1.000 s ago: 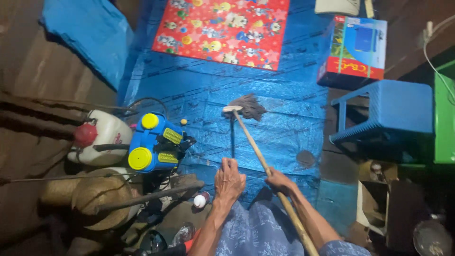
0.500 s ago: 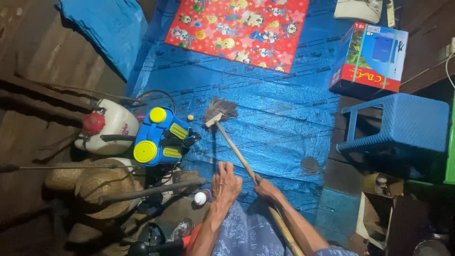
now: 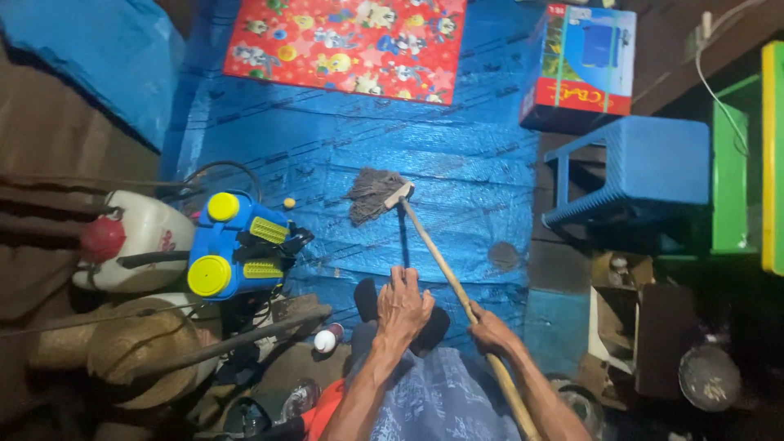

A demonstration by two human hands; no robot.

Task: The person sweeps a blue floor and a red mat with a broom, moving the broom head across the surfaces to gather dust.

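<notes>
— Mop (image 3: 377, 194) first: who has hold of it, and how?

— Only the right hand (image 3: 491, 331). Its fingers are wrapped tight around the wooden handle (image 3: 445, 269), low on the shaft, close to the person's body.

— And the other hand?

— The left hand (image 3: 403, 306) is flat and spread, fingers loose, gripping nothing. It hovers just left of the handle, above the blue patterned cloth (image 3: 445, 400) over the person's lap; I cannot tell whether it touches anything.

— Where does the mop end up?

— The handle slants up and to the left from the grip, and the grey stringy head lies on the blue tarp (image 3: 457, 175) covering the floor, about mid-scene, strands fanned out to the left.

— What sits around it?

— To the left, a blue and yellow sprayer tank (image 3: 237, 245) next to a white tank with a red cap (image 3: 131, 241). Nearer, a straw hat (image 3: 135, 347) and a small white ball (image 3: 325, 340). On the far side, a red mat with cartoon figures (image 3: 347, 41). To the right, a blue plastic stool (image 3: 637, 171), with a red and blue cardboard box (image 3: 584, 65) beyond it. A dark round spot (image 3: 503, 256) marks the tarp right of the handle.
</notes>
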